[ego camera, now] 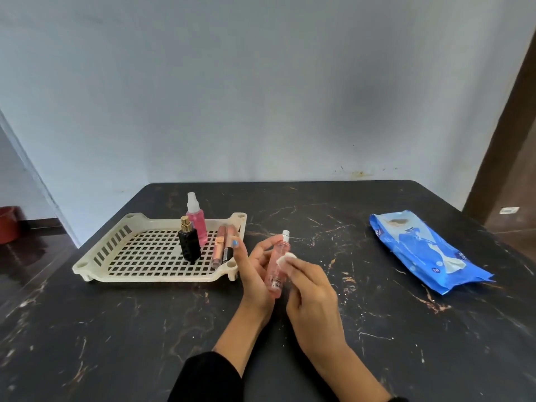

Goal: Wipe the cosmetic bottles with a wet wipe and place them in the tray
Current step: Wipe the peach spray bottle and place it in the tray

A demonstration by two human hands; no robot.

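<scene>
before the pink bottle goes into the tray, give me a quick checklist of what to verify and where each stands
1. Bottle held securely: ok, the left hand grips the slim pink bottle upright above the table.
2. Wipe on the bottle: ok, the right hand presses the white wipe against its upper side.
3. Whole bottle wiped: cannot tell.
4. Cap on: ok, the white cap sits on top.
5. Room in the tray: ok, its left half is bare; the black bottle, pink spray bottle and two tubes crowd the right.
6. Spare wipes: ok, the blue pack lies to the right.
</scene>
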